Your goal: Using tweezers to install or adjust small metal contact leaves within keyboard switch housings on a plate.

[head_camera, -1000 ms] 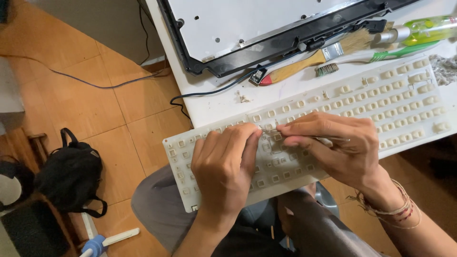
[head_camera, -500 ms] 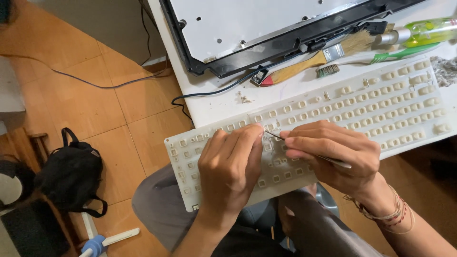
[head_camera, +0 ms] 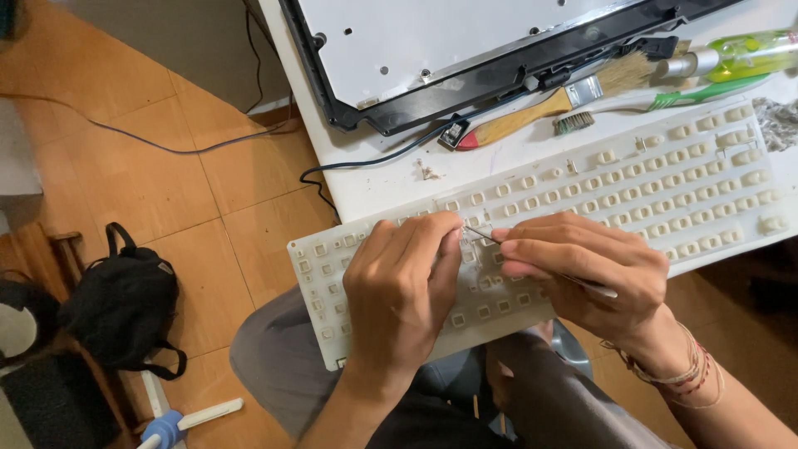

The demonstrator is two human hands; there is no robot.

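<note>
From the head camera, a white keyboard frame with its keycaps off lies slantwise, one end on the white tabletop and the other over the person's lap. No container with contents shows in this view. The left hand rests flat on the keyboard frame's overhanging end, fingers curled over its upper edge, pressing it down rather than closing on anything. The right hand lies just beside it on the frame, its grip pinched narrow around a thin metal tool, probably tweezers, whose tip touches the frame between the two hands. Beyond the keyboard frame on the tabletop lie a wooden-handled paintbrush, a green toothbrush, a green spray bottle and a black keyboard shell. On the floor, well apart from the keyboard frame, sits a black backpack.
</note>
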